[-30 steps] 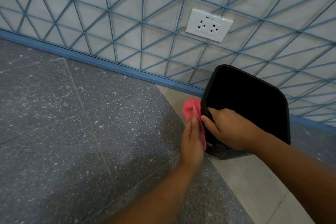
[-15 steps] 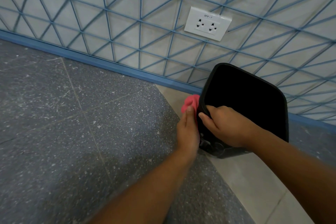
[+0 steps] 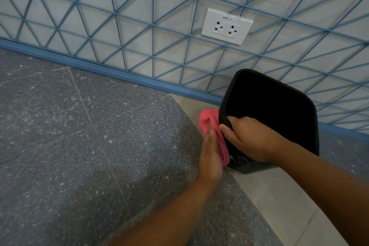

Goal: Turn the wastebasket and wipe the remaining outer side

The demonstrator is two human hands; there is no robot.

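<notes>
A white wall socket [image 3: 227, 26] sits on the far wall above a speckled grey floor [image 3: 79, 146]. The black bin [image 3: 269, 110] stands near the wall at right. The right hand [image 3: 251, 140] grips its near rim, fingers curled over. The left hand [image 3: 211, 156], fingers straight, presses a pink cloth [image 3: 211, 124] against the bin's left side.

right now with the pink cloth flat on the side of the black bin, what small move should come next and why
Probably slide the left hand and the pink cloth down the black bin wall toward its base. The cloth lies pressed against the left outer side under straight fingers, the right hand grips the rim and steadies the bin, and the lower wall near the floor looks uncovered.
</notes>
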